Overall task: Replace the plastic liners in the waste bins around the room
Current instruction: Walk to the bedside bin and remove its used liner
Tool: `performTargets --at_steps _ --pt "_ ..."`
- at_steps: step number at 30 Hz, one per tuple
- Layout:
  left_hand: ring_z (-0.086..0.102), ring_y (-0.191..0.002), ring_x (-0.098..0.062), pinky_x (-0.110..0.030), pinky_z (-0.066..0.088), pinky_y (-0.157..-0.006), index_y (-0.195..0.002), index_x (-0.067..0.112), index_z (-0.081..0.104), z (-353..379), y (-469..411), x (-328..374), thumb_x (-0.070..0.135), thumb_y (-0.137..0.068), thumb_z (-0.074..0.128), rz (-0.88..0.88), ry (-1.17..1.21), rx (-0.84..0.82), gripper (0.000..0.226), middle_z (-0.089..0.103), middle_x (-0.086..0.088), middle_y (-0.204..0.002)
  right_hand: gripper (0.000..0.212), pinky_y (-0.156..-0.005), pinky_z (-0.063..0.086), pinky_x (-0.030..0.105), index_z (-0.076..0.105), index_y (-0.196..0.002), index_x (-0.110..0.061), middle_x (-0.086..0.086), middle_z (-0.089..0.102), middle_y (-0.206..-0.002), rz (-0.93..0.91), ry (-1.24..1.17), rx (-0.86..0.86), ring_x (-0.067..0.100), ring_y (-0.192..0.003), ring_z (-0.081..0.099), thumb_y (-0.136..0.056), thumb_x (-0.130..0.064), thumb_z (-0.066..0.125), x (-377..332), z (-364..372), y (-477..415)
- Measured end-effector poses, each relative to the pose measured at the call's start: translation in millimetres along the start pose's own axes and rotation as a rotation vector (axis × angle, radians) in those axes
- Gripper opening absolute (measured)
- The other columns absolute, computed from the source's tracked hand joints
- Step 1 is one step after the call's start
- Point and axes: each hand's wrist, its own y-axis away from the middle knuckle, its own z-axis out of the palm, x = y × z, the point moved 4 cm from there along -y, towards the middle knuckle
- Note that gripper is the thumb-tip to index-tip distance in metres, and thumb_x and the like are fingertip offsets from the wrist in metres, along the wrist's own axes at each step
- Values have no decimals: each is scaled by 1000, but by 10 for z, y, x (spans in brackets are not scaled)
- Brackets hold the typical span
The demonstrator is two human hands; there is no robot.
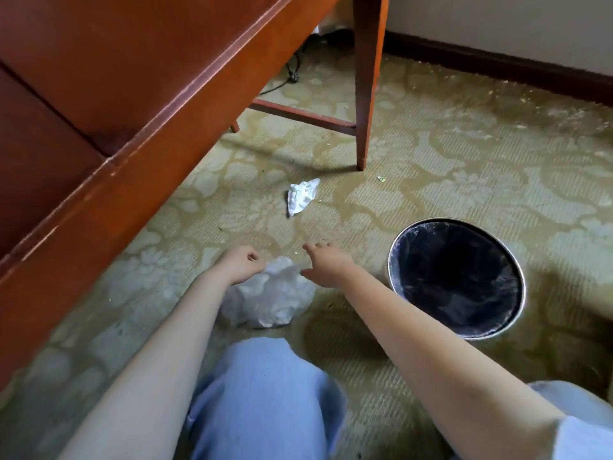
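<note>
A wooden desk (116, 111) fills the left side of the carpet (464, 167). At the right stands a round waste bin (491, 335) with a black liner (464, 277), apart from both hands. A crumpled white bag (272, 300) lies between the wrists. The left hand (240, 263) is curled at the bag's top edge, but I cannot tell if it holds the bag. The right hand (326, 265) is spread and holds nothing, just beside the bag's right edge. Crumpled paper (302, 195) lies beyond.
</note>
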Motion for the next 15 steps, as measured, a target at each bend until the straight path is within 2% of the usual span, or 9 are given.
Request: performTargets --at_steps 2,4,6,7,8,12,13,15 --pt "52 -85 -20 -29 38 -77 -85 20 55 53 -40 -196 24 -83 68 -27 4 -21 13 55 -3 -88 69 -107 38 50 23 -152 -18 11 36 -151 49 40 -83 35 -138 33 -95 -47 51 -61 212 -164" --pt "58 -98 -26 -30 40 -82 -100 19 61 110 -78 -320 25 -84 67 -52 4 -65 18 57 -3 -100 60 -100 44 43 32 -148 -15 9 47 -143 90 28 -147 32 -131 43 -96 -41 50 -80 377 -276" --pt "54 -116 -24 -32 42 -95 -123 14 59 138 -119 -382 27 -85 66 -74 -10 -94 41 57 -3 -122 40 -82 47 33 53 -133 -9 10 60 -120 100 -20 -150 28 -108 57 -98 -29 48 -98 452 -349" --pt "51 -121 -24 -33 41 -98 -129 13 55 139 -122 -371 27 -85 66 -72 -25 -94 47 54 -5 -131 34 -74 44 30 61 -122 -6 10 62 -106 96 -52 -137 27 -95 58 -98 -25 47 -112 445 -358" --pt "49 -124 -24 -34 40 -100 -134 13 51 133 -110 -342 27 -86 66 -73 -39 -91 52 51 -7 -136 31 -70 41 29 65 -114 -3 10 63 -100 84 -93 -120 26 -88 57 -98 -22 46 -134 405 -343" --pt "33 -138 -28 -41 36 -107 -151 21 20 157 5 -49 26 -83 70 -68 -53 -155 85 29 -5 -154 26 -67 41 32 68 -101 -4 12 67 -98 -7 -240 -14 26 -83 56 -98 -20 48 -257 -81 -40" --pt "27 -141 -28 -44 33 -110 -152 23 16 165 61 69 25 -81 72 -45 -73 -180 90 20 -3 -157 25 -67 41 32 68 -98 -4 12 67 -95 -27 -248 3 25 -81 56 -98 -19 48 -282 -244 80" --pt "19 -144 -27 -47 28 -113 -151 27 21 158 197 335 23 -80 73 18 -135 -215 89 12 3 -159 22 -66 39 31 67 -89 -6 9 65 -86 -43 -273 29 24 -78 54 -97 -18 49 -302 -572 348"
